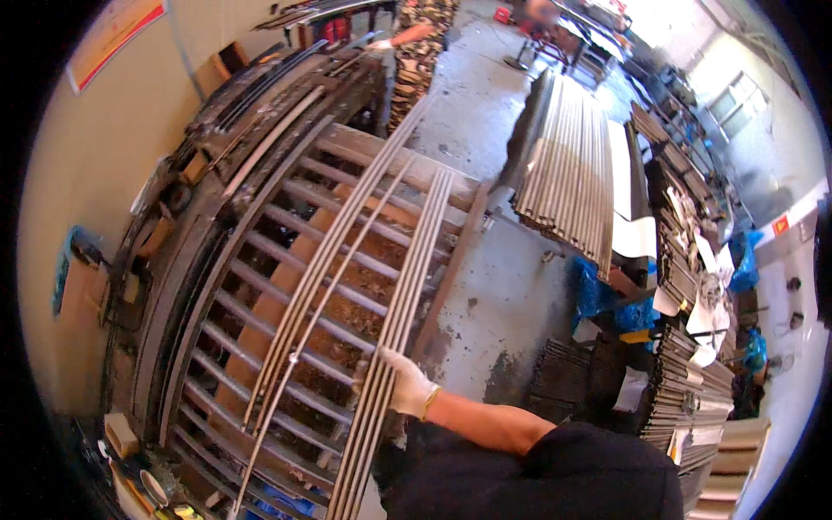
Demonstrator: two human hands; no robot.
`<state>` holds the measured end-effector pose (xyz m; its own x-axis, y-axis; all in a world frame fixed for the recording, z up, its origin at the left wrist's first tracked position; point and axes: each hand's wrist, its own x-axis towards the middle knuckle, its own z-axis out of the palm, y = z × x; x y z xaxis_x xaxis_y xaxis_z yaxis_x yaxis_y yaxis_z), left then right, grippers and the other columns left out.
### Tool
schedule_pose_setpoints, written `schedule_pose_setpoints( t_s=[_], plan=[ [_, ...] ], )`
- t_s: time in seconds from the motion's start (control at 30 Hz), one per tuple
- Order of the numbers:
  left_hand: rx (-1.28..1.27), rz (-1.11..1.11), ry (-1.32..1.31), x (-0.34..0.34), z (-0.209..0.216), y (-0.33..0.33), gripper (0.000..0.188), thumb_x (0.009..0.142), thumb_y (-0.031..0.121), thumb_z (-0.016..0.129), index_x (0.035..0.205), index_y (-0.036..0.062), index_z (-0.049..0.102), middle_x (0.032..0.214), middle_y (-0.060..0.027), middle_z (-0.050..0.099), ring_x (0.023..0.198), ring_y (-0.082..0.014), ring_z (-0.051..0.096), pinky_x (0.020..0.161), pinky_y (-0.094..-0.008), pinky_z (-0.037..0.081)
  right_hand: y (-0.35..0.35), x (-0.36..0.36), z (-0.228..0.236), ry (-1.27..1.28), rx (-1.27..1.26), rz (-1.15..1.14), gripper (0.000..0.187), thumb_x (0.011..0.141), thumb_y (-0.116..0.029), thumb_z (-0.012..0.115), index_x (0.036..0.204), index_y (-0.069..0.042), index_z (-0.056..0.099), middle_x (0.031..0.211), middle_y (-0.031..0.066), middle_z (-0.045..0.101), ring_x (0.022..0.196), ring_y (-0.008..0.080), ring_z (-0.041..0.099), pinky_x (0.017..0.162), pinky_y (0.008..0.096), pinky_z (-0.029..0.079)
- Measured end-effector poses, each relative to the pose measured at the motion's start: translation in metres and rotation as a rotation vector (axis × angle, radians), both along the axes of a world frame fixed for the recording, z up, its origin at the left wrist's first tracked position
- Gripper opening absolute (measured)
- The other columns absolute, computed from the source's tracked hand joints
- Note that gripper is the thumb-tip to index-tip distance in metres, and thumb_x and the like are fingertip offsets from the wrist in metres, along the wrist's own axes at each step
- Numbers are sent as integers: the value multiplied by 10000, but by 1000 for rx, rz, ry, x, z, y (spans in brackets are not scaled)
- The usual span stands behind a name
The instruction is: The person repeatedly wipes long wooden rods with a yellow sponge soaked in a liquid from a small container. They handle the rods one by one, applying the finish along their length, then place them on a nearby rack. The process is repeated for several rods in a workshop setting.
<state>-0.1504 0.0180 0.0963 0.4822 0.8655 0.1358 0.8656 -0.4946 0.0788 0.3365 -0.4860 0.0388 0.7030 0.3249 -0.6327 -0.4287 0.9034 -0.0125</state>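
Observation:
My right hand, in a whitish glove, reaches in from the right and closes around a bundle of several long thin metal rods. Its fingertips show partly on the rods' left side. The bundle lies lengthwise over the crossbars of a slatted metal rack. To its left, more slim rods rest across the same bars, with a single rod lying a little apart. My left hand is out of view.
A co-worker in camouflage trousers stands at the rack's far end, a gloved hand on the left bench. On the right are a stack of metal tubes, blue plastic wrapping and bundled dark bars. Cardboard leans at left.

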Motion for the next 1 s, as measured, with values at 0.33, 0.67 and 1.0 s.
schedule_pose_setpoints(
  t_s=[0.33,0.67,1.0],
  plan=[
    [34,-297,50,-30,-25,-86,334,1147,236,617,1327,-3,765,1153,-250,808,1017,-445,762,935,-543,613,-116,-55,82,36,23,-4,364,1155,-397,681,1361,-96,685,1267,141,781,1214,354,759,1120,572,616],
    [10,-495,-73,-37,-56,-105,323,1116,204,619,1236,-34,801,1192,-290,803,1105,-511,745,1047,-570,590,-258,-137,102,74,-137,-275,349,1133,-338,659,1308,-38,693,1257,174,777,1226,405,744,1110,640,605],
    [129,-677,58,79,-16,-264,380,1117,191,594,1347,-76,737,1274,-334,757,1181,-541,715,1035,-607,579,-442,-144,75,160,-98,-415,362,1132,-362,627,1258,-28,687,1232,235,766,1201,461,750,1108,683,595]
  ],
)
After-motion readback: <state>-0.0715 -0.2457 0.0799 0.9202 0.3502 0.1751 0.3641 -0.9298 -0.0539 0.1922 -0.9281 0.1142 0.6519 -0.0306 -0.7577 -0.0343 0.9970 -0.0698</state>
